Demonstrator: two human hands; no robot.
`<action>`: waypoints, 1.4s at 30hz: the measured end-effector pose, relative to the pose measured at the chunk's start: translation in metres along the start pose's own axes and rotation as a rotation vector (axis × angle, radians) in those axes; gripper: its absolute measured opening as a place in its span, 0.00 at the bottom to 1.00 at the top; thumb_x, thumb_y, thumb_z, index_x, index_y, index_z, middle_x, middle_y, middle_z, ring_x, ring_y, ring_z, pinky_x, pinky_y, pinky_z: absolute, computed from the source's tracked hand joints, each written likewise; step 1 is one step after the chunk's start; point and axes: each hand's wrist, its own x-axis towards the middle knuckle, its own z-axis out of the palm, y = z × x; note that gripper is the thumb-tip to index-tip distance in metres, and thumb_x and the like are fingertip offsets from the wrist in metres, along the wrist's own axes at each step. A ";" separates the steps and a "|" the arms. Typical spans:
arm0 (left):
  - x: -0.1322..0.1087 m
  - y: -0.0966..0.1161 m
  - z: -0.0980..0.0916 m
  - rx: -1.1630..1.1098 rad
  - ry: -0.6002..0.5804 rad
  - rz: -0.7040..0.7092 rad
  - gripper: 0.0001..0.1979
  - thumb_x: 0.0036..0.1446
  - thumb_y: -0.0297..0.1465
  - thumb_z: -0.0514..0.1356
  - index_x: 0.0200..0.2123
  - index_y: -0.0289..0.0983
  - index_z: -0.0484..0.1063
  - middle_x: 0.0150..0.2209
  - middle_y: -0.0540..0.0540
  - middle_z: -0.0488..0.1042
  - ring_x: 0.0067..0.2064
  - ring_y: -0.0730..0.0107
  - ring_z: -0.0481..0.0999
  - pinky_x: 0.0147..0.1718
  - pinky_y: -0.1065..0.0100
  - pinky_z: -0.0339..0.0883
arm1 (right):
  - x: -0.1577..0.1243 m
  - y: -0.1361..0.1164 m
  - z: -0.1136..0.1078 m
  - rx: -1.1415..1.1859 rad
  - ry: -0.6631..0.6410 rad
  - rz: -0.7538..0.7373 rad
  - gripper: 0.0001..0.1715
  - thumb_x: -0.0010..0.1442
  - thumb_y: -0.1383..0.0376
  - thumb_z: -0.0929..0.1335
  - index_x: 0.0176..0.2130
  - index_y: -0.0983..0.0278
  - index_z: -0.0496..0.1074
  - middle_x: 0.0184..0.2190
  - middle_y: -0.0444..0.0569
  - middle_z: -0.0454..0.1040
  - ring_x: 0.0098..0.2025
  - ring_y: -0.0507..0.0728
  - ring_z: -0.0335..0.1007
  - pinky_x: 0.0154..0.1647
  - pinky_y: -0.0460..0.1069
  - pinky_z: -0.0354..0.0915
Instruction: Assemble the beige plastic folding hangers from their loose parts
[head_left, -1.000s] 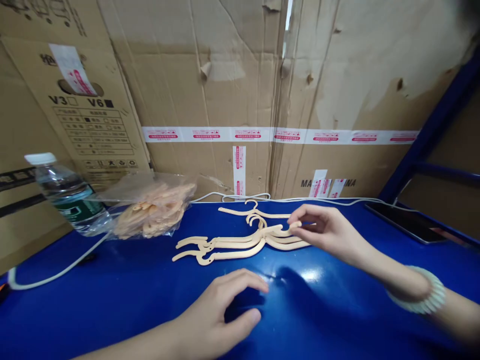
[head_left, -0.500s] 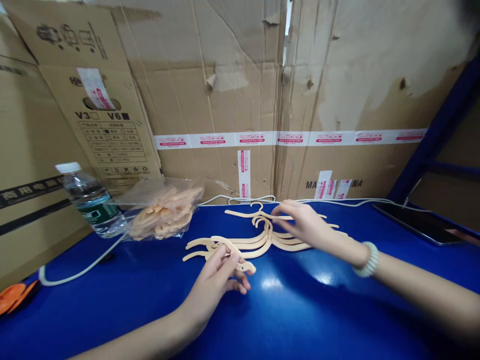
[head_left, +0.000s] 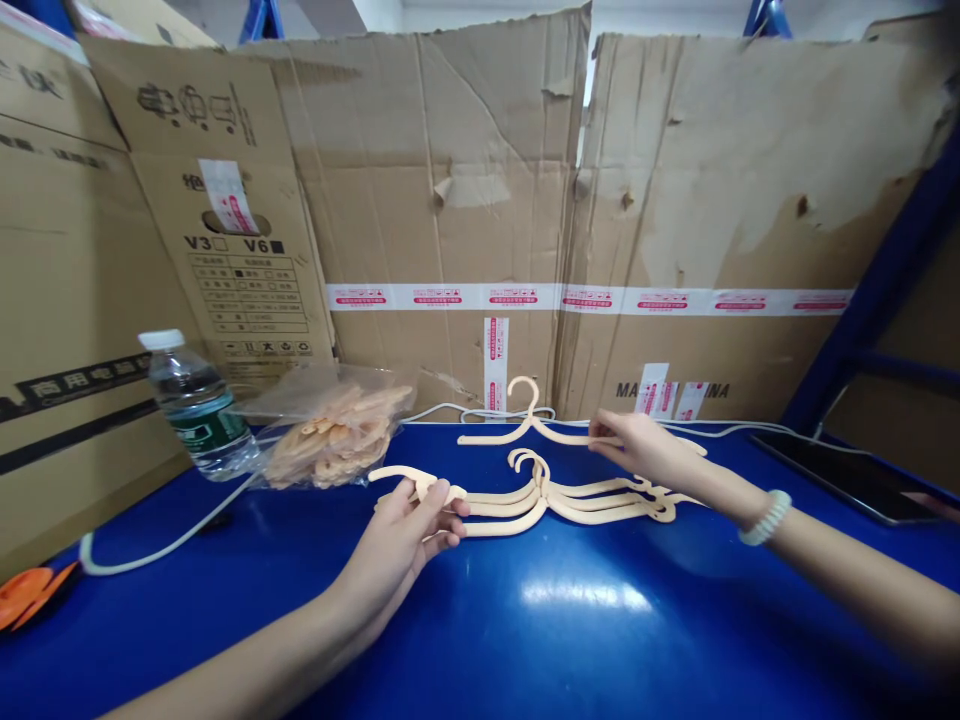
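Observation:
My left hand (head_left: 405,540) pinches a short, curved beige hanger arm (head_left: 403,474), a loose piece apart from any hook. My right hand (head_left: 649,452) grips the right arm of a beige clothes hanger (head_left: 532,412); its hook points up and its left arm is free. In front of this hanger, several like hangers (head_left: 510,526) lie overlapped on the blue table, hooks pointing toward the back. My left fingers cover the left ends of those hangers, so I cannot tell whether they touch them.
A clear plastic bag (head_left: 337,425) of beige pieces lies beside a water bottle (head_left: 202,410) at the left. An orange and black object (head_left: 34,598) sits at the left edge, a dark tablet-like device (head_left: 844,475) at the right. Cardboard (head_left: 450,240) and a white cable (head_left: 169,550) border the table.
The hanger in my right hand has come up, its hook now standing higher. My left hand has shifted left and turned the loose arm. The view has tilted up.

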 end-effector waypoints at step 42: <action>0.008 -0.007 -0.004 -0.112 0.068 -0.032 0.19 0.32 0.31 0.77 0.20 0.32 0.69 0.23 0.50 0.71 0.24 0.75 0.69 0.24 0.76 0.62 | -0.079 -0.045 0.001 0.233 0.250 -0.214 0.06 0.65 0.68 0.66 0.42 0.59 0.70 0.33 0.46 0.76 0.35 0.56 0.73 0.37 0.48 0.67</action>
